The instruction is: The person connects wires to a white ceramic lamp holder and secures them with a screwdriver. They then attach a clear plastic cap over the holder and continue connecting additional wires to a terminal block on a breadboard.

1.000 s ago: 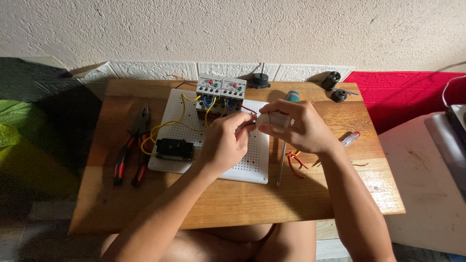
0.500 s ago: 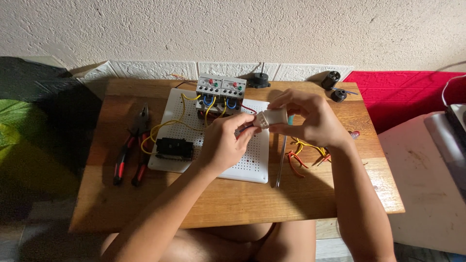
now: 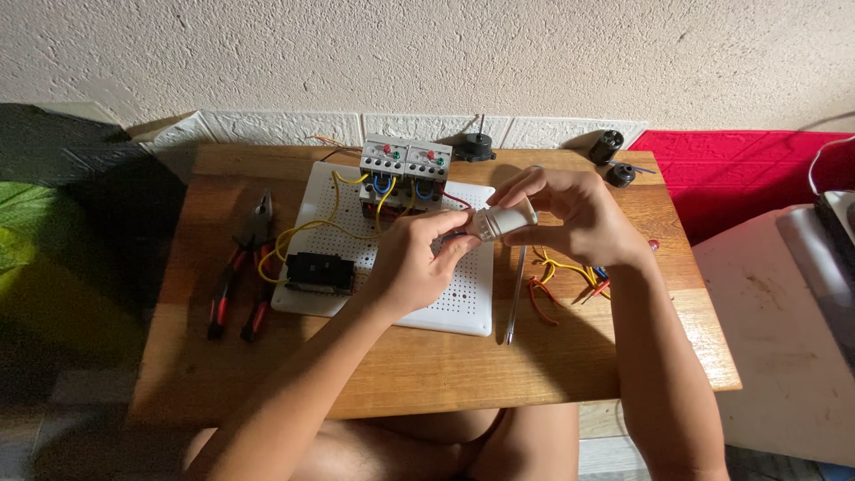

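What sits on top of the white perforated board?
On the white perforated plastic board: two grey relay blocks, a black rectangular module, looped yellow wires. The left hand covers part of the board's middle, hiding whatever lies beneath.

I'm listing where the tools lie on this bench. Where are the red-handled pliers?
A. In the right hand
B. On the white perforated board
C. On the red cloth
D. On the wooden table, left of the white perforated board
D: the red-handled pliers lie on the bare wooden table, left of the white perforated board, away from both hands, which are at a small white cylindrical part.
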